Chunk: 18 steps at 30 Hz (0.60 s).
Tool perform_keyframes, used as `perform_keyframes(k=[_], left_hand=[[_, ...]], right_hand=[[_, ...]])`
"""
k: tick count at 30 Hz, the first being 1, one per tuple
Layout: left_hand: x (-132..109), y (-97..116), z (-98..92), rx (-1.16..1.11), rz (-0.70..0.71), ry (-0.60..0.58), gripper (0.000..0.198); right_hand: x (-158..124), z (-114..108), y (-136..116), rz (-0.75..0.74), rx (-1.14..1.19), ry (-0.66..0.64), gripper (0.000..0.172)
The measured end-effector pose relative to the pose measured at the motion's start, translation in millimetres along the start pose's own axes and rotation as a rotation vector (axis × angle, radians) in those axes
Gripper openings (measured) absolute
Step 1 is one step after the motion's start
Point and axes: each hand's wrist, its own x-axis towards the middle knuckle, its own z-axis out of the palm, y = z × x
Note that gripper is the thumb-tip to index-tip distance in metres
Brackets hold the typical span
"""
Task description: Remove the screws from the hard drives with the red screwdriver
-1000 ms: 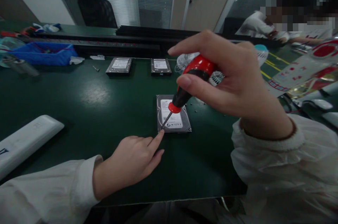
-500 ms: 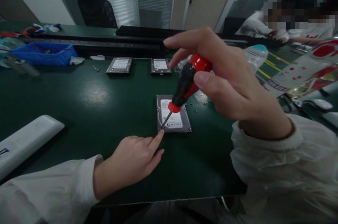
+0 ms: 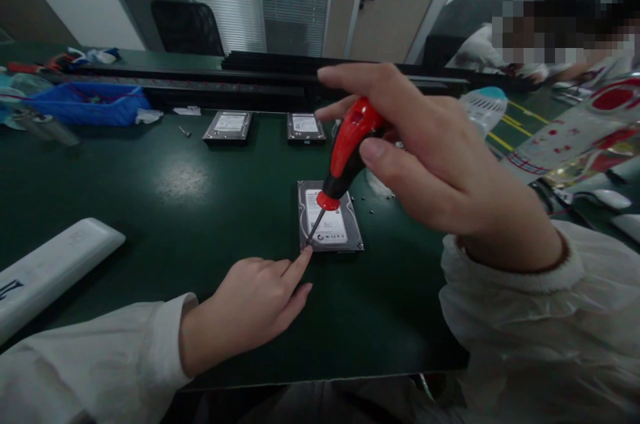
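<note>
A hard drive (image 3: pixel 355 232) lies label up on the green table in front of me. My right hand (image 3: pixel 425 157) grips a red and black screwdriver (image 3: pixel 345 144) by the handle, thumb on one side, index finger stretched over its top. The tool leans, its shaft running down to the drive's near left corner. At that corner the index fingertip of my left hand (image 3: pixel 260 297) touches the drive edge beside the screwdriver tip. The left thumb stands apart from that finger and the other fingers are bent; this hand holds nothing. The screw under the tip is hidden.
Small loose screws (image 3: pixel 371 212) lie right of the drive. Two more hard drives (image 3: pixel 227 125) sit farther back. A blue bin (image 3: pixel 95 107) stands at the back left, a white long case (image 3: pixel 60 271) at left. A large bottle (image 3: pixel 565 124) and a person (image 3: pixel 480 47) are at right.
The screwdriver handle has turned in my right hand, showing more red on its near side. My left fingertip stays at the drive's corner.
</note>
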Motion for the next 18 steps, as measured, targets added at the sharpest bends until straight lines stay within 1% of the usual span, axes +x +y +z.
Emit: perform_keyframes(k=[1, 3, 6, 8, 11, 13, 15, 18], left_hand=[[0.0, -0.1, 0.1, -0.003, 0.0, -0.004, 0.046], [-0.2, -0.2, -0.1, -0.005, -0.004, -0.014, 0.046], [-0.4, 0.2, -1.5, 0.002, -0.012, -0.028, 0.046], [-0.4, 0.5, -2.2, 0.003, -0.013, -0.039, 0.046], [-0.3, 0.4, -2.1, -0.004, -0.01, -0.037, 0.046], [-0.2, -0.1, -1.5, -0.01, -0.005, -0.025, 0.046], [-0.2, -0.5, -1.1, -0.015, -0.001, -0.021, 0.046], [-0.3, -0.3, -1.4, -0.014, 0.001, -0.026, 0.045]], right_hand=[[-0.5, -1.4, 0.3, -0.019, 0.016, -0.006, 0.052], [-1.4, -3.5, 0.8, -0.022, -0.029, 0.029, 0.053], [-2.0, -4.5, 1.6, -0.009, -0.149, 0.151, 0.052], [-1.9, -4.2, 2.7, -0.009, -0.161, 0.192, 0.054], [-1.4, -3.3, 4.7, -0.014, -0.09, 0.126, 0.059], [-1.2, -2.5, 5.9, -0.023, -0.026, 0.08, 0.057], [-1.3, -1.7, 6.7, -0.059, 0.022, 0.083, 0.053], [-0.9, -0.7, 6.4, -0.071, 0.015, 0.15, 0.044]])
